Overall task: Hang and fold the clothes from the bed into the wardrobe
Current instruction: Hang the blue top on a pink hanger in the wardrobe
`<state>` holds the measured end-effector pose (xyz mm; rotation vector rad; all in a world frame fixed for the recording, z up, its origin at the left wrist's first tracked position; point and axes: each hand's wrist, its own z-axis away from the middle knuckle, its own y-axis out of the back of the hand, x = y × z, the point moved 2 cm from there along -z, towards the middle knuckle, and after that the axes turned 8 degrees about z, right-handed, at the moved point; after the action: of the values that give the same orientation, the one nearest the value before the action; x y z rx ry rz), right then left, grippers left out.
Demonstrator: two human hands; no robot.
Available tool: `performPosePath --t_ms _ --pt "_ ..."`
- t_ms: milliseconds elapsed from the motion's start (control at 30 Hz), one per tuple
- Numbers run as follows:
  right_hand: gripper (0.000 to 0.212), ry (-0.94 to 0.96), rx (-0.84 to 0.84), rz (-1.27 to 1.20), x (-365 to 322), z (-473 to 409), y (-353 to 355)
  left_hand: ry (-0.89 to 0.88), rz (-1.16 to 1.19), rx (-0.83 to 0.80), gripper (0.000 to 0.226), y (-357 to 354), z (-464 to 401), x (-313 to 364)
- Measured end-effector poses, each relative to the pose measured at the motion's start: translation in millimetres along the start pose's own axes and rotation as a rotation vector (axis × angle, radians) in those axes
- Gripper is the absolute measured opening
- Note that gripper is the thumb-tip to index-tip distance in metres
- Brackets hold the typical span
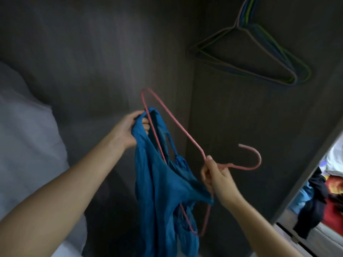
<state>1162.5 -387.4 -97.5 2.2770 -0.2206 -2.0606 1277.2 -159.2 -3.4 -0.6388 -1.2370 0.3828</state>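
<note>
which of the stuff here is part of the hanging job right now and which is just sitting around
In use:
- blue crinkled fabric top, gripped by the left hand
- pink wire hanger, held at its neck by the right hand

Just there:
- bunch of empty wire hangers
- heap of mixed clothes
- white hanging fabric

The blue garment [163, 191] runs off the near edge and covers part of the pink hanger [187, 135], while its bunched cloth hides most of the left hand's [128, 127] fingers. At the top right, the hooks of the hanging wire hangers [250, 52] are cut off. The clothes pile [323, 190] at far right is cropped and too blurred to sort out.
</note>
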Motion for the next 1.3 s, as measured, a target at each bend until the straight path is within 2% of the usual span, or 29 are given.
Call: performPosePath --t_ms 100,200,267,333,367,467,600,667,733,833,933,1000,1033,1100,1200,1300 --pt "0.058 -0.071 -0.224 0.290 -23 -3 28 0.003 -0.100 0.091 0.028 34 -4 2" --pt "0.060 -0.155 -0.420 0.542 -41 0 47 0.026 -0.026 0.125 0.028 50 -7 -16" --pt "0.061 -0.187 -0.497 0.762 -47 0 47 0.015 0.006 0.125 0.027 48 -11 -25" --pt "0.060 -0.170 -0.498 0.921 -52 1 46 -0.017 -0.023 0.102 0.024 41 -17 -30" --pt "0.060 -0.157 -0.452 0.908 -54 -1 48 -0.033 -0.076 0.074 0.022 39 -19 -31" --pt "0.056 -0.144 -0.281 0.620 -67 -7 58 -0.066 -0.352 -0.030 0.024 38 -21 -34" --pt "0.046 -0.180 -0.386 0.604 -75 -11 47 -0.151 -0.861 0.060 0.023 47 -20 -36" --pt "0.036 -0.205 -0.362 0.446 -81 -15 39 -0.216 -1.047 0.111 0.014 46 -21 -42" --pt "0.027 -0.200 -0.318 0.302 -94 -24 31 -0.345 -1.161 0.154 0.025 38 -17 -44" --pt "0.016 -0.194 -0.335 0.180 -119 -39 9 -0.514 -1.149 0.020 0.037 15 5 -45" --pt "0.016 -0.157 -0.333 0.121 -147 -57 -20 -0.630 -1.127 -0.189 0.026 -11 43 -61" --pt "0.020 -0.100 -0.315 0.081 -169 -67 -43 -0.594 -1.054 -0.283 0.011 -25 69 -70" --pt "0.021 -0.075 -0.314 0.056 -180 -71 -55 -0.538 -0.971 -0.308 0.013 -33 83 -69" --pt "0.025 -0.046 -0.317 0.021 -200 -78 -81 -0.471 -0.759 -0.295 0.030 -40 104 -57" --pt "0.029 -0.024 -0.306 0.019 -220 -85 -121 -0.603 -0.628 -0.203 0.025 -41 126 -23" --pt "0.024 0.037 -0.318 0.033 -241 -88 -160 -0.719 -0.600 -0.045 0.032 -36 145 16"
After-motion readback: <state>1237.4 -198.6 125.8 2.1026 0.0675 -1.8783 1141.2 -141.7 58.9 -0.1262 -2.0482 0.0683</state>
